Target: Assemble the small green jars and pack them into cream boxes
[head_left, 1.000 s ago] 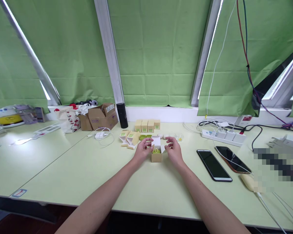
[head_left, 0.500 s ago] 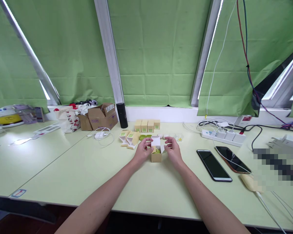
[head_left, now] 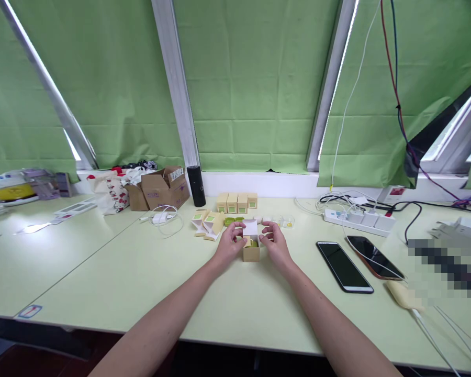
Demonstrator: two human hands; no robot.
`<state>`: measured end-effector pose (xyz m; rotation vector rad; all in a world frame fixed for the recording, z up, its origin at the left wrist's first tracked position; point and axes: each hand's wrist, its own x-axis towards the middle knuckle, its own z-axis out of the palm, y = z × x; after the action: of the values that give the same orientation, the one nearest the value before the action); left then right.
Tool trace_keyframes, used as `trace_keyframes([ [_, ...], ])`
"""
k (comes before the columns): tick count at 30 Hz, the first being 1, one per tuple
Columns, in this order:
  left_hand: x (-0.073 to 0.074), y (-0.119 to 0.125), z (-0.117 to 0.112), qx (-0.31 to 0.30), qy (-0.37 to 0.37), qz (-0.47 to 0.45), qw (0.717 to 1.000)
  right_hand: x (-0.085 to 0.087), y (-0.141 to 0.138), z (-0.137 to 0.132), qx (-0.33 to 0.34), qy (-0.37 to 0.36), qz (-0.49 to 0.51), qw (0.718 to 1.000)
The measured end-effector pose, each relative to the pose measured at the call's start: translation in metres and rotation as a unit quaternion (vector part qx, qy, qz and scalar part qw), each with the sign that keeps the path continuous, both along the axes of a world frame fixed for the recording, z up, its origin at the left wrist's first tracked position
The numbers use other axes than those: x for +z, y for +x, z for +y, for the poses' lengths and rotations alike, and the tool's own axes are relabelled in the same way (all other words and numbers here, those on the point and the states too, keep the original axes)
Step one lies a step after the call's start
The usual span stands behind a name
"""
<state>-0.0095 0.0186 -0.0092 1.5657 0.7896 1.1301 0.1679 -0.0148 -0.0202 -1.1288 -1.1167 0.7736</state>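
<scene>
A small tan cardboard box (head_left: 251,253) stands on the pale green desk (head_left: 141,272), its white top flaps partly up. Something yellow-green shows inside it. My left hand (head_left: 229,244) holds the box's left side, thumb and fingers pinched on a flap. My right hand (head_left: 273,244) presses in on the right side, fingers curled against the right flap. Behind the box stands a row of closed tan boxes (head_left: 236,202) with green labels. Opened boxes (head_left: 206,222) lie to the left of it.
Two phones (head_left: 344,265) lie right of my hands, beside a white power strip (head_left: 359,219) with cables. At the back left are an open brown carton (head_left: 163,188) and a black bottle (head_left: 196,186). Small white and yellow items (head_left: 277,221) lie behind the box.
My right hand has moved left against the box, folding its right flap inward. The left hand has stayed on the left side.
</scene>
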Motion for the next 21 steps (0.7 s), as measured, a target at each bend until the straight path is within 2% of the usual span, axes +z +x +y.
trace_keyframes([
  [21, 0.0008, 0.0009, -0.0010, 0.018, 0.035, 0.023, 0.999, -0.0086, -0.0045, 0.0011, 0.012, -0.042, -0.030, 0.999],
])
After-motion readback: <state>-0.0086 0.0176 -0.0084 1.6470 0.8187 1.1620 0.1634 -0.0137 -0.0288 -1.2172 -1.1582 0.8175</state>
